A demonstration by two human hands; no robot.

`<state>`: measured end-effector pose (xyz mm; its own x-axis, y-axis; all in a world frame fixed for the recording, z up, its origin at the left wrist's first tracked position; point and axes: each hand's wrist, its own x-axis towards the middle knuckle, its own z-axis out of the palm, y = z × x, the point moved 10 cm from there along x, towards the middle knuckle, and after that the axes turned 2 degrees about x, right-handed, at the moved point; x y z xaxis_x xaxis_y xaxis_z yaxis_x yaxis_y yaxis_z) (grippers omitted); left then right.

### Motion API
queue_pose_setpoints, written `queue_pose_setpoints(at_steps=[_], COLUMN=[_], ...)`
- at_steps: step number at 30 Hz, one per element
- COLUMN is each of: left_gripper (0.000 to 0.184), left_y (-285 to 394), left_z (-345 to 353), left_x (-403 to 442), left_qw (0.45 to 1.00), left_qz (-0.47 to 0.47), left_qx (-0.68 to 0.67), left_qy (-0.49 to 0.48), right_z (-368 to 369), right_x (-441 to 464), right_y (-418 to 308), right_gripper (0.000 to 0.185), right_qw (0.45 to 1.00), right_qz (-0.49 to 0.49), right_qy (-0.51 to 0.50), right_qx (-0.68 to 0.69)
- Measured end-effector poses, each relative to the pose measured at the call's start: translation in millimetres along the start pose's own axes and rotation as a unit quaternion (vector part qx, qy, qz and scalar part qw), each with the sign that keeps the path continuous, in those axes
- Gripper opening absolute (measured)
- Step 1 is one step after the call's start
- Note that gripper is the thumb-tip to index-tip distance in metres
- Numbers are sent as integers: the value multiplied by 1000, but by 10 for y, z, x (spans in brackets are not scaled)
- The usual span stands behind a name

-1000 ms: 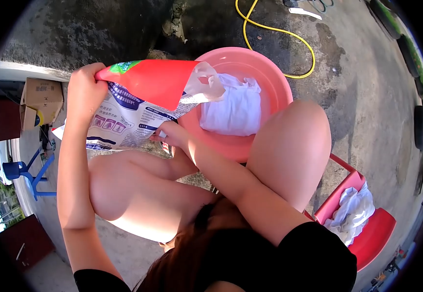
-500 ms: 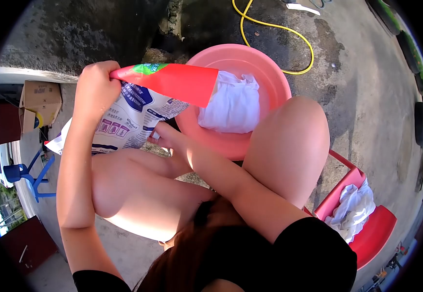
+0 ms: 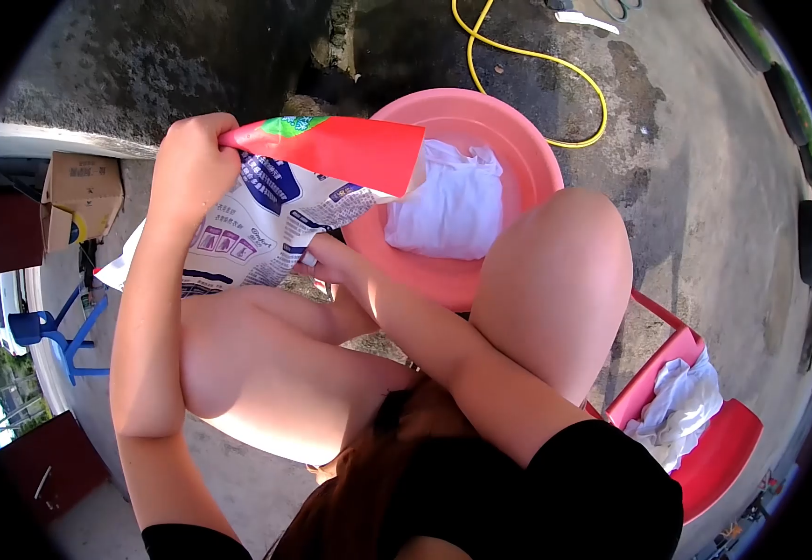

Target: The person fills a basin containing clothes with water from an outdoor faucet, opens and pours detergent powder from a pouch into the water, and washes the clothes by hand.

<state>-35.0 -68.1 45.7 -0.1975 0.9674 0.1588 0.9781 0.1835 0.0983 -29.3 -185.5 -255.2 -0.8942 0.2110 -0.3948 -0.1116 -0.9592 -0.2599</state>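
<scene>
My left hand is closed around the upper end of a large detergent bag, which is white and purple with a red panel. My right hand grips the bag's lower side near its front end; its fingertips are partly hidden. The bag lies tilted above my thigh, its wide red end over the rim of a pink basin. Inside the basin sits a bunched white cloth. The bag's contents are hidden.
A red chair at the right carries another white cloth. Behind the basin a yellow hose curves over the wet concrete. Farther left are a cardboard box and a blue stool.
The bag's red end has risen slightly relative to the cloth, and a bit of its pale inner edge shows. Both hands keep their hold; the whole view has shifted slightly.
</scene>
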Motion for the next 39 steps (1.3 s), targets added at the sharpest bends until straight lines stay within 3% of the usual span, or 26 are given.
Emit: queue_pose_setpoints(at_steps=[5,16,21,28,32,36,38,39], left_gripper=[23,23,29,23,26,26,24,28], left_y=[-51,-781,-1135,-1848,-2247,-2449,-2507,-2499], left_z=[45,40,38,57,168,398,523,572], left_x=[-24,-237,-414,-652,-723,-788,-833,-857], left_qw=[1000,994,991,970,967,945,912,903], left_qz=[-11,-93,-101,-148,-152,-208,-256,-318], left_qx=[-9,-45,-81,-189,-204,-253,-321,-288], left_qy=[-10,-38,-16,23,23,15,18,-23], right_z=[100,101,61,382,441,393,328,289], right_x=[-179,-193,-130,-169,-28,148,168,194], right_y=[-146,-289,-368,-690,-799,-804,-864,-895], right_gripper=[25,22,26,29,32,30,30,30], right_qw=[998,988,976,944,937,943,923,907], right_qz=[-15,-22,-64,-151,-212,-191,-196,-198], right_qy=[49,33,57,48,39,38,63,81], right_qx=[-24,-150,-199,-290,-274,-268,-325,-363])
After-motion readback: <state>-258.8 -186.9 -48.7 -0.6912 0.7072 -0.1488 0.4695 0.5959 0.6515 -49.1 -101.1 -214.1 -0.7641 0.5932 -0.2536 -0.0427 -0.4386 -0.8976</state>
